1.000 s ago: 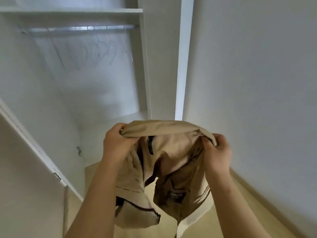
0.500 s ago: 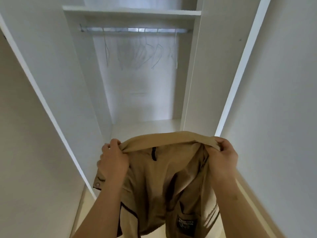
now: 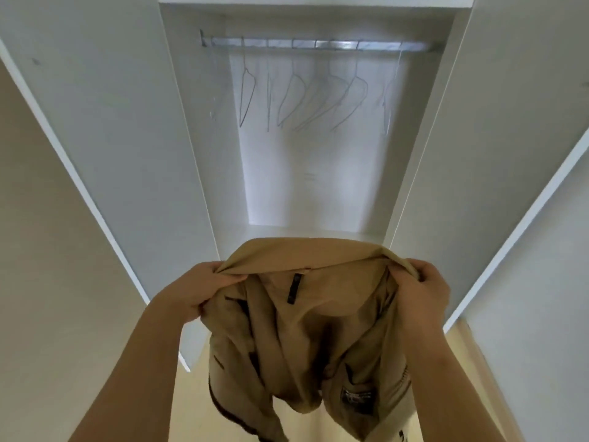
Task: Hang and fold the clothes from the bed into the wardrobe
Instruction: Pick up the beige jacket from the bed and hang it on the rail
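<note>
a: what is left of the jacket [image 3: 318, 330]?
b: the left hand [image 3: 194, 291]. its fingers are curled tight round the left end of the jacket's collar. further left of the jacket is an open white door [image 3: 111, 122] of the wardrobe [image 3: 424, 154].
a: and the jacket?
b: it is tan. it hangs in the air between the two hands, in front of the wardrobe, with its inside facing us. a small black loop [image 3: 294, 288] sits just under the collar. a dark label [image 3: 357, 398] is low on the jacket's right side.
a: what is above the jacket?
b: a shiny rail [image 3: 318, 45], high up and behind it. thin wire hangers [image 3: 318, 100] hang from the rail. all of them are bare.
a: what is right of the jacket?
b: the right hand [image 3: 424, 291]. its fingers are curled round the right end of the collar and hold it. past that is the other open door [image 3: 510, 138].
a: how much is done?
b: not much, i think. no clothes hang on the rail, and i see none folded inside. the jacket is not on a hanger yet. one hand must let go and take a hanger, i guess. the bed is not in view, so i cannot tell how many clothes are left.
</note>
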Demonstrator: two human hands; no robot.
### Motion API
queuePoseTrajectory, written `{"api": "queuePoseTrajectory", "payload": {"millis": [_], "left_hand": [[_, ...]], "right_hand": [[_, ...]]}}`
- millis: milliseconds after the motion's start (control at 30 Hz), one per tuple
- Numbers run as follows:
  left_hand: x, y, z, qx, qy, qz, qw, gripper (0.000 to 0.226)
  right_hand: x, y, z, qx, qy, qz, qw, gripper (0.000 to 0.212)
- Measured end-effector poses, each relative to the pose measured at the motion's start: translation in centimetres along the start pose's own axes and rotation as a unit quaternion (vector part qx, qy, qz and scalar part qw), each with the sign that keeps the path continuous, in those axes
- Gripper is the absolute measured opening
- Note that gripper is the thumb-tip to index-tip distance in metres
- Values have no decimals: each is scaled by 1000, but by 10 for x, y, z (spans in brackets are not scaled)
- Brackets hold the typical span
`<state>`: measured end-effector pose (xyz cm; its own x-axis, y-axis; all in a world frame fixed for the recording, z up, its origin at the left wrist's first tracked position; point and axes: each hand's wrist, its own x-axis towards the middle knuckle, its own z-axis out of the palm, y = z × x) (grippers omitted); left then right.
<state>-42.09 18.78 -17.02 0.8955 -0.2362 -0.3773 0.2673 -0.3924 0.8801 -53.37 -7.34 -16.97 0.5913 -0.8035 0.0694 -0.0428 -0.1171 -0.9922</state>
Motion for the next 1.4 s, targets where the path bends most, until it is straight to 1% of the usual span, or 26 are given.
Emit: {"api": "queuePoseTrajectory", "payload": {"millis": [67, 133, 200, 300, 400, 533, 633, 733, 833, 900, 967, 1067, 1200, 1300, 1400], "left_hand": [[8, 11, -14, 7, -41, -8, 999, 22], [24, 19, -21, -31, -32, -14, 999, 33], [44, 28, -24, -122, -1, -18, 992, 32], [77, 45, -25, -257, 46, -18, 965, 30], [111, 68, -36, -337, 73, -11, 939, 27], [157, 105, -74, -420, 105, 12, 901, 29], [190, 130, -107, -437, 127, 47, 889, 35], [217, 147, -132, -463, 146, 68, 872, 32], [241, 155, -149, -470, 171, 79, 862, 23], [257, 160, -159, -471, 189, 82, 858, 23], [273, 165, -168, -473, 206, 82, 853, 24], [294, 170, -177, -478, 231, 97, 842, 26], [328, 176, -190, -470, 266, 102, 835, 26], [359, 188, -200, -438, 320, 104, 834, 22], [389, 204, -208, -411, 364, 111, 828, 21]], "right_hand": [[18, 2, 17, -12, -12, 21, 1000, 13], [32, 2, 38, -40, -31, 37, 998, 7], [45, 0, 62, -61, -51, 34, 996, 11], [67, -2, 104, -83, -82, 13, 993, 14], [87, -4, 150, -106, -117, 17, 987, 15], [110, -10, 225, -141, -171, 38, 974, 23], [124, -17, 280, -134, -195, 44, 971, 23], [135, -20, 324, -126, -238, 37, 962, 16], [147, -19, 358, -136, -303, 30, 943, 16], [154, -20, 380, -147, -347, 34, 926, 19], [163, -24, 402, -133, -377, 39, 916, 20], [182, -32, 432, -93, -381, 31, 919, 17], [220, -50, 474, -28, -340, -7, 940, 14], [251, -67, 506, -2, -353, -44, 935, 20], [282, -81, 538, 5, -377, -55, 925, 20]]}}
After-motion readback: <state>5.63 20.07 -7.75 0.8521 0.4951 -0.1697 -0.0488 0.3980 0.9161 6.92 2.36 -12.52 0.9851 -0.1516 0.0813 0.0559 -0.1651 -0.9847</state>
